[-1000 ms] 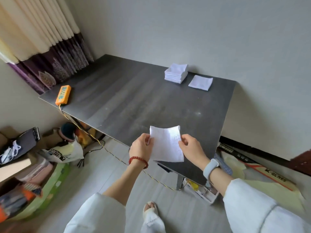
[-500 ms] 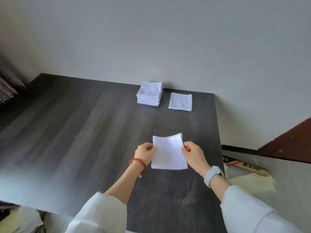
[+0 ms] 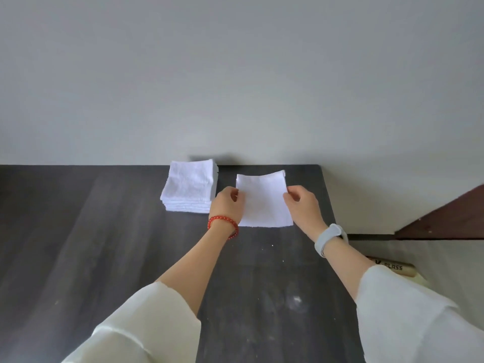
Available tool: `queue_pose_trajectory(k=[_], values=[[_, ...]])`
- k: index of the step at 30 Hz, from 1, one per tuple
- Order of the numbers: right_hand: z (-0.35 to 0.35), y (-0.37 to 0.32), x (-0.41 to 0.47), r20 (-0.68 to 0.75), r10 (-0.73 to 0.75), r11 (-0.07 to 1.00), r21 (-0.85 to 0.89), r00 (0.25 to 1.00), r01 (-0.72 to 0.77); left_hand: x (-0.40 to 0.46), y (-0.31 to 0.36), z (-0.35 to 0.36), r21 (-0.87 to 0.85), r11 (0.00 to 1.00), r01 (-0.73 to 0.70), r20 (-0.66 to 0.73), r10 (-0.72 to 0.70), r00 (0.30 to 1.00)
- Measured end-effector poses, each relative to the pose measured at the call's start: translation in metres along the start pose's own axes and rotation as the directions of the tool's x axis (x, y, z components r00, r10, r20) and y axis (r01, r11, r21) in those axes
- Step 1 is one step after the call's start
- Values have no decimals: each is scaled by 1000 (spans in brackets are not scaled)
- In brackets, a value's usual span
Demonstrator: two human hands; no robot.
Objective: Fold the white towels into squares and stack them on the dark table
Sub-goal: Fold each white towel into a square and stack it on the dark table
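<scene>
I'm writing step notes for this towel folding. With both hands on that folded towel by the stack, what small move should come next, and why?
Probably lower the folded towel flat and let go. The left hand and right hand pinch its side edges; its near edge looks down on the dark table while its far edge curls up, right beside the stack. Whether another towel lies beneath cannot be told.

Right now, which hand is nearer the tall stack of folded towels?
Left. The left hand pinches the held towel right beside the stack; the right hand pinches that towel's far edge.
</scene>
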State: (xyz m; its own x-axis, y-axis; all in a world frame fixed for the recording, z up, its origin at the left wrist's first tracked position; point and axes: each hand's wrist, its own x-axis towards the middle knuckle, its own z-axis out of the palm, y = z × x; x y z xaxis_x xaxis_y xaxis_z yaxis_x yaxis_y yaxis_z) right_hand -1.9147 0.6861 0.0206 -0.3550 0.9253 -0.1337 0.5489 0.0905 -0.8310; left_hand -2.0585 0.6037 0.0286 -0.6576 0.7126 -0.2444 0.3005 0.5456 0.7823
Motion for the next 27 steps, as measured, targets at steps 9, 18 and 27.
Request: queue_pose_trajectory(k=[9,18,27], values=[[26,30,70,20,62,997,-50,998,-61,72,-8,37,159,985,75,-58,-66,996],[36,45,92,57,86,994,-75,995,-82,90,-18,49,254,959,127,-52,-117,992],[42,62,75,-33,-286,803,-553,958,221,84,-29,56,562,806,-188,9,221,975]])
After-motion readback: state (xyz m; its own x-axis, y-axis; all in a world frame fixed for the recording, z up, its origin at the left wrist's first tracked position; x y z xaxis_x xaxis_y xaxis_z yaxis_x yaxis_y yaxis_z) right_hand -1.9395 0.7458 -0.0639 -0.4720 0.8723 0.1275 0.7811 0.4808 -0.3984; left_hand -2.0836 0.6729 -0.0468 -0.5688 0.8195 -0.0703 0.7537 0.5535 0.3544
